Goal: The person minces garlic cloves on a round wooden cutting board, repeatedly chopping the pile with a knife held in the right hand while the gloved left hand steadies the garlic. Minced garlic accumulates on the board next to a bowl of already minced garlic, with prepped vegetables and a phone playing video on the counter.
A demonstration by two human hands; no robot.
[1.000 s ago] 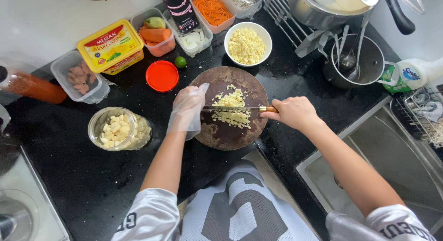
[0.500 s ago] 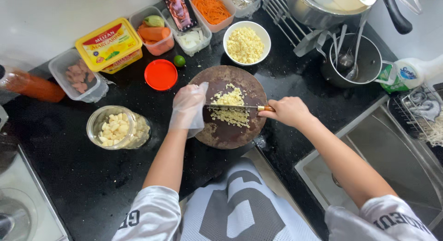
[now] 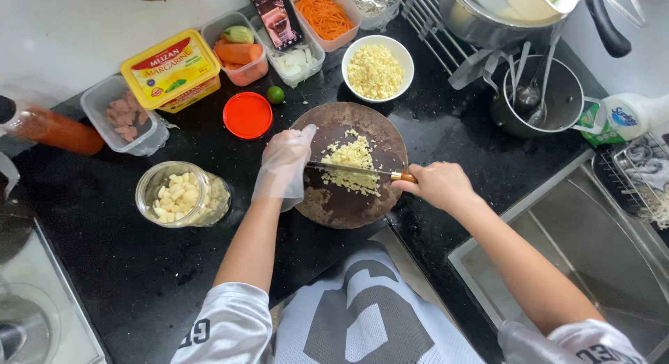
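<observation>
I've got R hand (image 3: 437,184) gripping knife (image 3: 359,169), gloved L hand (image 3: 284,165) flat on blade; garlic (image 3: 352,162) mostly minced, bowl (image 3: 377,69) at 12 full.

Right hand (image 3: 435,185) grips knife (image 3: 352,169) by handle, blade flat across minced garlic pile (image 3: 352,165) on round wooden chopping board (image 3: 348,165). Left hand (image 3: 284,165) in clear plastic glove, resting on blade tip at board's left edge. Black counter (image 3: 104,266): glass jar w/ peeled garlic cloves (image 3: 182,195) left of board, red lid (image 3: 247,115) & small lime (image 3: 276,94) behind, white bowl of minced garlic (image 3: 376,68) at back. Sink (image 3: 578,266) on right.
</observation>
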